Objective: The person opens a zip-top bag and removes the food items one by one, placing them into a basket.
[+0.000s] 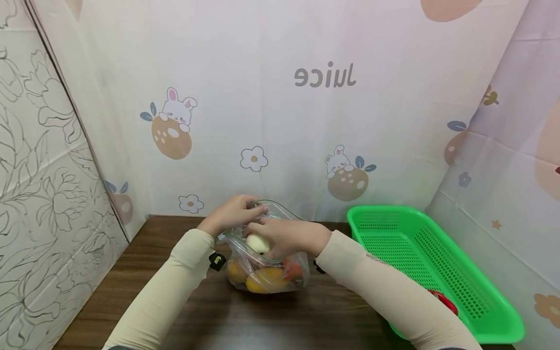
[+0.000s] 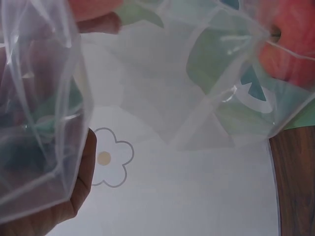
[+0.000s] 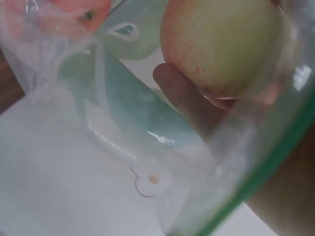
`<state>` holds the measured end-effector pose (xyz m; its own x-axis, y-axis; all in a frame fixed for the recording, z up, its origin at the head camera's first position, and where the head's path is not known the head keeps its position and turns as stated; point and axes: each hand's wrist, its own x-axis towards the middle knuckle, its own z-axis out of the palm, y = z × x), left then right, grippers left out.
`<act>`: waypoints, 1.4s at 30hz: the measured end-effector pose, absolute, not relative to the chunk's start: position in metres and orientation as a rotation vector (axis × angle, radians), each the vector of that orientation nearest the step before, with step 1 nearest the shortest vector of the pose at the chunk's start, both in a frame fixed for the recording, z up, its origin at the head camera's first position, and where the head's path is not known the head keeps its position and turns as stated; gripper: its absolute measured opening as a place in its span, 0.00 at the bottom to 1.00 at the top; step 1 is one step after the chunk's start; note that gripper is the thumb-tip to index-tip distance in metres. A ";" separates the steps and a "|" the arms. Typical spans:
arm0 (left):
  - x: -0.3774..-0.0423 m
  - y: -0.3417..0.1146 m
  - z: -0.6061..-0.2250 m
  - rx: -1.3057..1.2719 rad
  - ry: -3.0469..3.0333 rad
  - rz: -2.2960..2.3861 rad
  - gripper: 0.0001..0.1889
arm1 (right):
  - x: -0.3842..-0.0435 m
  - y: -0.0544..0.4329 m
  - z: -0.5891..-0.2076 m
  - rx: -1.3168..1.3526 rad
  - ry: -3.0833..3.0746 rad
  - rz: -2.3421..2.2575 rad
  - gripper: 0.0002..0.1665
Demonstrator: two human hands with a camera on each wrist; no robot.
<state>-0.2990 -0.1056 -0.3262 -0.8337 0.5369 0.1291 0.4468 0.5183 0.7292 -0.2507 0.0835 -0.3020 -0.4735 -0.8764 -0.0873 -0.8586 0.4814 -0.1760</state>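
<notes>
A clear zip bag (image 1: 280, 210) with a green seal line stands on the brown table, its mouth spread. My left hand (image 1: 234, 214) grips the bag's rim on the left; in the left wrist view, folded plastic covers part of that hand (image 2: 74, 206). Inside the mouth, my right hand (image 1: 286, 236) holds a pale green apple (image 3: 221, 44) with reddish speckles. Lower in the bag lie yellow fruits (image 1: 267, 280) and a red one (image 1: 293, 269). A red apple (image 2: 295, 44) shows through the plastic in the left wrist view.
To the right stands a green plastic basket (image 1: 481, 272) with perforated walls. A red thing (image 1: 446, 301) inside it is partly covered by my right sleeve. A patterned curtain (image 1: 280, 121) hangs behind the wooden table (image 1: 183, 301).
</notes>
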 end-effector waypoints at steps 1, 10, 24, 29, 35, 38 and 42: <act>-0.299 -0.106 -0.326 0.857 2.638 1.220 0.14 | -0.250 0.085 -0.300 -1.522 2.559 -0.176 0.29; -0.300 -0.106 -0.327 0.862 2.650 1.213 0.14 | -0.238 0.103 -0.280 -1.522 2.599 -0.349 0.30; -0.301 -0.108 -0.327 0.840 2.642 1.222 0.14 | -0.228 0.134 -0.257 -1.457 2.683 -0.394 0.34; -0.301 -0.108 -0.327 0.833 2.654 1.206 0.15 | -0.225 0.150 -0.251 -1.457 2.717 -0.407 0.34; -0.301 -0.109 -0.327 0.839 2.647 1.218 0.16 | -0.223 0.173 -0.248 -1.327 2.729 -0.432 0.34; -0.302 -0.109 -0.328 0.837 2.643 1.218 0.16 | -0.221 0.189 -0.249 -1.252 2.738 -0.454 0.33; -0.301 -0.109 -0.328 0.846 2.637 1.215 0.15 | -0.220 0.212 -0.255 -1.178 2.762 -0.463 0.34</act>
